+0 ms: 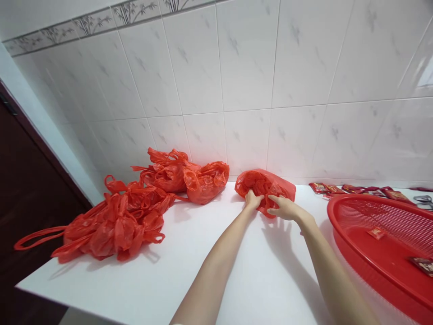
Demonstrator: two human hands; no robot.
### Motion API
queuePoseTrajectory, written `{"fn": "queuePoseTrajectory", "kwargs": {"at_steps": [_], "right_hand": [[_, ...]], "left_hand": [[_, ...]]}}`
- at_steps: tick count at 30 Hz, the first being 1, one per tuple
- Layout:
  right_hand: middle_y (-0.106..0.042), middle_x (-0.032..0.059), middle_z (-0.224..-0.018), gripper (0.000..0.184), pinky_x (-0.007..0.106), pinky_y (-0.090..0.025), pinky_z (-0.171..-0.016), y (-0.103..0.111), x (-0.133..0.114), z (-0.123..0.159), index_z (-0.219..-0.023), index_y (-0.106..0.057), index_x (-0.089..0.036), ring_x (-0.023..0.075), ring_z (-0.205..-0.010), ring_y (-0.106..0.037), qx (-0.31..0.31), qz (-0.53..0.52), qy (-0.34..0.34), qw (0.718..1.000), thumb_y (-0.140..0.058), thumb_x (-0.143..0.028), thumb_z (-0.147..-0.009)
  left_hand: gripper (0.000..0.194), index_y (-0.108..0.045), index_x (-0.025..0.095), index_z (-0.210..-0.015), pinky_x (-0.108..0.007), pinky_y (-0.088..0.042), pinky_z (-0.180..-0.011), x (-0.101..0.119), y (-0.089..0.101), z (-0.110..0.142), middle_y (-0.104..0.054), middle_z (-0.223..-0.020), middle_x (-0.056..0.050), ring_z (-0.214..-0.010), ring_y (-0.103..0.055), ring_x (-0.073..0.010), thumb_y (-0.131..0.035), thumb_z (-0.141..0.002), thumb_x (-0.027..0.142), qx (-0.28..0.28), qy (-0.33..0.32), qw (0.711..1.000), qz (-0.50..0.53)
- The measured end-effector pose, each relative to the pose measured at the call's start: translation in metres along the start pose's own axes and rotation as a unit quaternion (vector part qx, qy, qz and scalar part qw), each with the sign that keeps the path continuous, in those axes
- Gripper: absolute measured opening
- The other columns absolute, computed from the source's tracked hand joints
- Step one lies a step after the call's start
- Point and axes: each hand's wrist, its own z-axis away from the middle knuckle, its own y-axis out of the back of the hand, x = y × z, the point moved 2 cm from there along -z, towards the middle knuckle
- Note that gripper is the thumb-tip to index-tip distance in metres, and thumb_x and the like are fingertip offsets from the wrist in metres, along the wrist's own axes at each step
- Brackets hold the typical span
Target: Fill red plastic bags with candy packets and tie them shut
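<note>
Both hands are now brought to a single red plastic bag (pixel 270 180), seen against the tiled wall (pixel 246 135) at the back of the white desk (pixel 192 271). At its gathered, crumpled front, the left hand (pixel 253 200) is seen pressed, its fingers partly curled at the plastic; whether a fold is actually pinched cannot be told. On the other side the right hand (pixel 283 207) is held with its fingers spread and loosely bent, the tips set at the bag's edge, and again a firm grip cannot be made out. Away to the left, a tangled heap of red bags (pixel 118 221) is spread over the desk, with more bunched red bags (pixel 189 178) set close to the wall. Over on the right, a red plastic basket (pixel 375 266) is seen, a small red packet (pixel 376 233) held inside, with shiny packets (pixel 361 189) strewn behind it and scissors (pixel 423 199) placed beyond.
</note>
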Motion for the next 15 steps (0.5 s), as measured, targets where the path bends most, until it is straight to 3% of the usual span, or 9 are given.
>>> {"fn": "queuePoseTrajectory", "kwargs": {"at_steps": [3,7,11,15], "right_hand": [[-0.042,0.0201,-0.155,0.063,0.046,-0.044,-0.106,-0.008,0.001,-0.007,-0.152,-0.042,-0.019,0.0375,-0.145,-0.038,-0.015,0.004,-0.014,1.000,-0.057,-0.036,-0.093],[-0.025,0.0247,-0.162,0.076,0.049,-0.039,-0.112,-0.015,0.004,-0.013,-0.159,-0.027,-0.016,0.0392,-0.149,-0.029,-0.024,0.004,-0.043,0.999,-0.058,-0.037,-0.093],[-0.013,0.0236,-0.166,0.083,0.049,-0.038,-0.113,-0.020,0.002,-0.016,-0.162,-0.018,-0.020,0.0396,-0.151,-0.023,-0.022,-0.003,-0.057,0.998,-0.060,-0.037,-0.093],[-0.006,0.0242,-0.167,0.086,0.052,-0.039,-0.111,-0.024,-0.001,-0.019,-0.163,-0.009,-0.018,0.0391,-0.152,-0.019,-0.010,-0.013,-0.065,0.998,-0.057,-0.036,-0.093]], "left_hand": [[0.025,-0.070,0.011,-0.096,-0.044,-0.051,-0.094,-0.003,0.003,-0.001,-0.071,-0.108,-0.016,-0.111,-0.063,-0.0335,-0.080,-0.075,0.019,0.002,0.045,0.999,0.015],[0.029,-0.065,0.014,-0.116,-0.042,-0.057,-0.089,0.001,0.016,-0.004,-0.066,-0.118,-0.009,-0.103,-0.065,-0.0234,-0.065,-0.094,0.034,-0.008,0.068,0.994,0.089],[0.011,-0.068,0.013,-0.082,-0.032,-0.056,-0.075,0.008,0.035,-0.007,-0.071,-0.082,-0.007,-0.078,-0.066,-0.0189,-0.068,-0.084,0.024,-0.002,0.082,0.974,0.212],[0.008,-0.066,0.015,-0.077,-0.026,-0.052,-0.065,0.014,0.054,-0.006,-0.070,-0.072,-0.004,-0.064,-0.064,-0.0149,-0.071,-0.074,0.021,0.001,0.080,0.942,0.325]]}}
